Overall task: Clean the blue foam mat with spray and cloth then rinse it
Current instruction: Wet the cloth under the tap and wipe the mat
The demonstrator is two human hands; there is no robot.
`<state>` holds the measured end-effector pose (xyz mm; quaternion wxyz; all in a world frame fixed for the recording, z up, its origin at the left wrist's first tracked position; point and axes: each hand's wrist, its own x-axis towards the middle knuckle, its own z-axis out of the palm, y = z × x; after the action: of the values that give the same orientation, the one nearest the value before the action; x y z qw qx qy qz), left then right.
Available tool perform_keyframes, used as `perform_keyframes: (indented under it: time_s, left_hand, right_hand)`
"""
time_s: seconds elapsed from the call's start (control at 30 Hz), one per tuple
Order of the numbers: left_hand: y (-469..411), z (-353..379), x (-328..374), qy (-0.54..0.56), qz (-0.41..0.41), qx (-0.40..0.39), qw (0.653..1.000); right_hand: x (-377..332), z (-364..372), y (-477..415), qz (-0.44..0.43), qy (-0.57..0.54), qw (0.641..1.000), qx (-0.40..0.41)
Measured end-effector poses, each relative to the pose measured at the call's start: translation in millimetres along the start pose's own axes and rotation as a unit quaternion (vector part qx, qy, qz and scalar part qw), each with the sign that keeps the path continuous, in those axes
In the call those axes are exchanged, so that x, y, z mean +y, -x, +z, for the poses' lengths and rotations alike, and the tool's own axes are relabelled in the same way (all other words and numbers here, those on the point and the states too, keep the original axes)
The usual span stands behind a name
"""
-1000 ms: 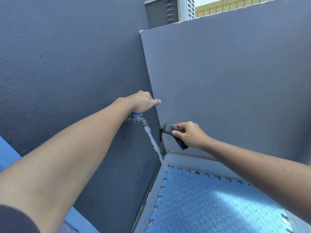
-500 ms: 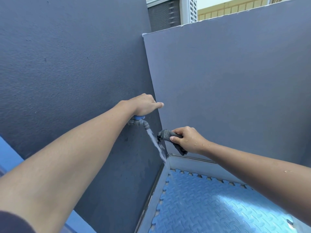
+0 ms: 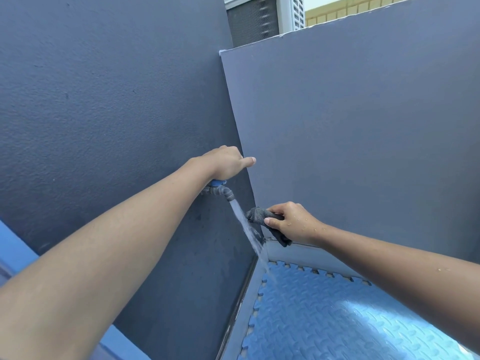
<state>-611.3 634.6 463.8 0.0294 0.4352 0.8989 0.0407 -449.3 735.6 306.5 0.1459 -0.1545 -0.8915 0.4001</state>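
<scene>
R hand (image 3: 293,222) w/ cloth (image 3: 257,213) beside stream (image 3: 246,227)

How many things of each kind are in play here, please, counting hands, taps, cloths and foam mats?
Hands: 2, the left hand on the tap handle, the right hand gripping the cloth
Taps: 1, the tap, with water running
Cloths: 1, the dark cloth beside the stream
Foam mats: 1, the blue foam mat below
Total: 5
</scene>
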Motion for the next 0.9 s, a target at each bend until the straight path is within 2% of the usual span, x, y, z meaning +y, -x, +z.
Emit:
perform_keyframes:
  time_s: [0.33, 0.43, 0.53, 0.6, 0.67, 0.7, 0.77, 0.8, 0.83, 0.9]
  left_hand:
    - [10, -6, 13, -0.016, -0.155, -0.002, 0.988]
    - [12, -7, 15, -0.035, -0.166, -0.010, 0.985]
    - [12, -2, 19, -0.100, -0.171, 0.038, 0.979]
    - [13, 11, 23, -0.206, -0.151, 0.111, 0.961]
    - [23, 30, 30, -0.279, -0.095, 0.238, 0.926]
    - [32, 43, 35, -0.280, -0.043, 0.311, 0.907]
    - [50, 82, 41, -0.198, 0.098, 0.420, 0.880]
    - [59, 109, 42, -0.147, 0.147, 0.426, 0.881]
    - [68, 141, 39, -0.107, 0.167, 0.400, 0.895]
    - [84, 216, 21, -0.059, 0.133, 0.289, 0.946]
  right_hand:
    - [17, 18, 13, 0.023, -0.006, 1.000, -0.017]
    - [25, 22, 25, 0.038, -0.016, 0.999, -0.019]
    - [42, 32, 40, 0.062, -0.045, 0.997, -0.025]
    - [61, 44, 50, 0.088, -0.051, 0.995, -0.023]
    - [82, 59, 60, 0.118, -0.056, 0.991, -0.022]
    - [94, 68, 64, 0.133, -0.052, 0.990, -0.018]
    - [119, 91, 75, 0.160, -0.036, 0.986, -0.013]
    - [130, 106, 82, 0.166, -0.029, 0.986, -0.010]
    - [142, 122, 89, 0.173, -0.014, 0.985, -0.008]
    - [161, 157, 105, 0.181, 0.027, 0.983, -0.007]
